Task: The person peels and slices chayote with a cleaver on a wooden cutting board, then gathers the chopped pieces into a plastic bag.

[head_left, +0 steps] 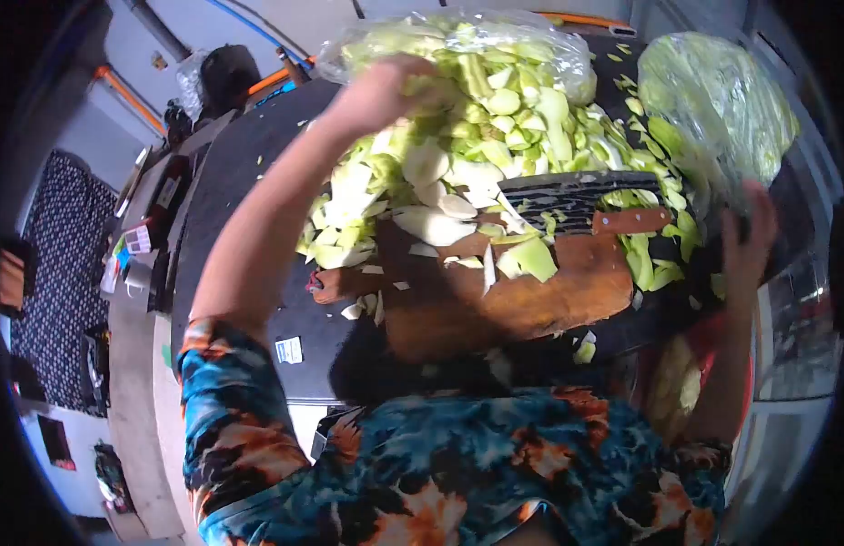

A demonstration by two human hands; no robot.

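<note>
A large heap of sliced pale-green vegetable pieces (504, 127) covers the far part of the table and spills toward me. My left hand (395, 89) reaches into the heap's upper left; its fingers are blurred among the pieces, so their grip is unclear. At the right, my right hand (752, 232) has its fingers apart at the lower edge of a filled clear plastic bag (718, 105); whether it touches the bag is unclear. A cleaver (577, 200) with a wooden handle lies flat on the near side of the heap, just beyond the wooden cutting board (504, 305).
Another clear plastic sheet or bag (568, 55) lies behind the heap. Loose scraps are scattered over the dark table (249, 196), and a small white label (289, 350) lies near its left edge. Below the right arm is a red-rimmed container (704, 355), partly hidden.
</note>
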